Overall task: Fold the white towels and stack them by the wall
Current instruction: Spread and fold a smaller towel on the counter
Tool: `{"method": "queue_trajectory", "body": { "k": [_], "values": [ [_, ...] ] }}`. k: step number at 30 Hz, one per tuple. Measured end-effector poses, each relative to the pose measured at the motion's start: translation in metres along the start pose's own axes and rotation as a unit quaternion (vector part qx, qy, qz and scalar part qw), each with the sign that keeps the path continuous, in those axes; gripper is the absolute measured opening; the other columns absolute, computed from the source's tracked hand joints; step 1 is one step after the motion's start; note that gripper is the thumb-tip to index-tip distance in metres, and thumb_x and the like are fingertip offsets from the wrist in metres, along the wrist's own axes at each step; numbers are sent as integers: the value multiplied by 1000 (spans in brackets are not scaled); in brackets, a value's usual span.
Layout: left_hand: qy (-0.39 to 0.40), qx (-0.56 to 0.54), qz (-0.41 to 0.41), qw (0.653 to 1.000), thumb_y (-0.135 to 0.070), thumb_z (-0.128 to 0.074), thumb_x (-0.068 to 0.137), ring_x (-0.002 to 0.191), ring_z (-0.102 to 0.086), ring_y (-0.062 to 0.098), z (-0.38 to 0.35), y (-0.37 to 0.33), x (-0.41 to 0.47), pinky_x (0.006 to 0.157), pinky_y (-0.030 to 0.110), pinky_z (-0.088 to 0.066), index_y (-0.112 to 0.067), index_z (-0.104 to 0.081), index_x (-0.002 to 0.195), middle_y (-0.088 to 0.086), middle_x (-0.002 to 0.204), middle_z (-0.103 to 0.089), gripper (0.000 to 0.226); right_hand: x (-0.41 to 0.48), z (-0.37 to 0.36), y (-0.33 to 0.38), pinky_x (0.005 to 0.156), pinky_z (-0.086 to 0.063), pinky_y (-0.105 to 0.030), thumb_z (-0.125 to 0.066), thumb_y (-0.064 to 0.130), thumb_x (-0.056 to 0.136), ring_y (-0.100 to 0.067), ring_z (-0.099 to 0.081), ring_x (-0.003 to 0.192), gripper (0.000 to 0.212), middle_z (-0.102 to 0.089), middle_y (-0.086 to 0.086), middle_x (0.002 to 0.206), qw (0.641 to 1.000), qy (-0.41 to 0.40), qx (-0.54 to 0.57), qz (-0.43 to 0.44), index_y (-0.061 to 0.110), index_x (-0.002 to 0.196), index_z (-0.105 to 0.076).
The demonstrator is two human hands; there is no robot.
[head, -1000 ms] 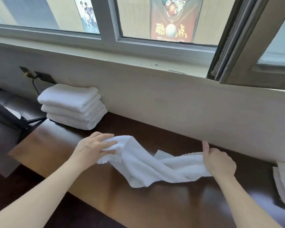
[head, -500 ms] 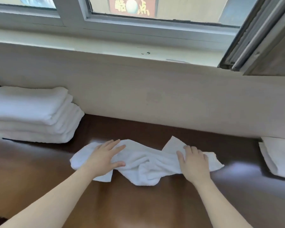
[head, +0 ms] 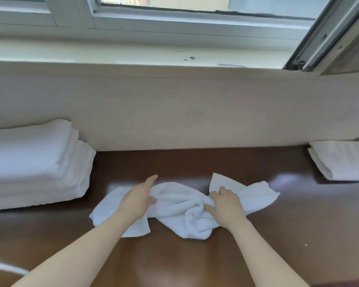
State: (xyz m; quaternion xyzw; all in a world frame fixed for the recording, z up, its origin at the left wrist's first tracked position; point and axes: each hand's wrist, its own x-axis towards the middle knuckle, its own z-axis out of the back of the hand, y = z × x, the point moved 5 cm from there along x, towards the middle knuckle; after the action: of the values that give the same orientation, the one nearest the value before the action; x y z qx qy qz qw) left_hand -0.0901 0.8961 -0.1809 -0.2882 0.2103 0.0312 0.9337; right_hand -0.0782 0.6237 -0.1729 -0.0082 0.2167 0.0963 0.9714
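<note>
Left fingers straight, flat on towel, thumb against bunched middle; left hand presses towel's left end onto table. Right fingers curled; right hand grips cloth where right end meets bunch. Towel crumpled mid-table, apart from wall. Stack of folded towels at left, against wall; another pile far right. Step, by look: spreading towel before first fold. Next move calls for drawing ends apart, smoothing bunch, squaring corners.
</note>
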Motion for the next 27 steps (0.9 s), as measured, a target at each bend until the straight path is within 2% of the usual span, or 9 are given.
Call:
{"method": "queue_trajectory", "body": {
  "k": [2,5,7,10,14,18,21,24,27],
  "values": [
    [-20,-19,-9,1000,-25,-62,95,126,-52,18,8,4,-4,98,29,-43,-30,-39,148,0,138,-56,57,-5,6,-2,87,-32,-35,-44,55,96,-22,-48,105,39,-49,0,115,1000,5,3,5,28,122,-56],
    [-66,-56,-29,996,-25,-66,93,118,-55,13,20,2,-11,96,26,-42,-27,-61,128,-9,125,-63,35,-11,13,-8,86,-34,-34,-49,52,96,-20,-52,98,29,-48,6,103,996,6,90,23,30,114,-52],
    [-84,-81,-45,992,-26,-70,90,110,-58,9,28,-6,-19,94,26,-44,-31,-67,113,-14,113,-66,24,-15,19,-14,76,-37,-30,-54,49,94,-17,-54,86,23,-49,9,93,985,-8,170,38,29,105,-48],
    [-109,-123,-57,985,-28,-76,85,98,-60,-1,41,-19,-35,87,19,-45,-37,-70,91,-21,97,-70,13,-23,32,-27,65,-38,-25,-59,49,92,-9,-53,78,26,-53,12,86,976,-21,207,57,29,99,-44],
    [-139,-119,-72,980,-34,-76,84,96,-59,-9,60,-40,-56,82,10,-42,-38,-76,86,-28,91,-70,4,-39,49,-49,65,-43,-33,-63,60,84,-13,-55,69,39,-57,5,70,975,-21,215,59,26,87,-44],
    [-196,-53,-113,973,-37,-70,88,87,-62,-1,75,-61,-71,78,15,-44,-39,-74,83,-22,85,-71,7,-57,75,-72,64,-36,-29,-58,68,83,-10,-53,80,37,-60,6,77,972,-12,222,70,32,76,-49],
    [-260,40,-151,953,-58,-58,88,68,-55,6,79,-68,-81,64,24,-44,-40,-68,82,-13,69,-61,22,-68,92,-84,70,-40,-30,-46,61,91,-11,-50,82,40,-53,4,78,971,-23,223,87,26,72,-53],
    [-260,88,-144,951,-77,-51,75,61,-50,6,75,-76,-94,58,19,-38,-36,-59,78,-10,65,-49,42,-78,104,-94,76,-45,-33,-40,49,98,-15,-48,86,40,-52,2,72,967,-62,221,108,21,71,-50],
    [-258,114,-155,947,-81,-49,68,62,-47,2,73,-96,-115,57,11,-32,-36,-59,76,-15,65,-48,47,-95,124,-100,64,-36,-27,-44,44,101,-14,-46,76,42,-50,-1,67,957,-127,220,138,14,72,-49]
  ]
}}
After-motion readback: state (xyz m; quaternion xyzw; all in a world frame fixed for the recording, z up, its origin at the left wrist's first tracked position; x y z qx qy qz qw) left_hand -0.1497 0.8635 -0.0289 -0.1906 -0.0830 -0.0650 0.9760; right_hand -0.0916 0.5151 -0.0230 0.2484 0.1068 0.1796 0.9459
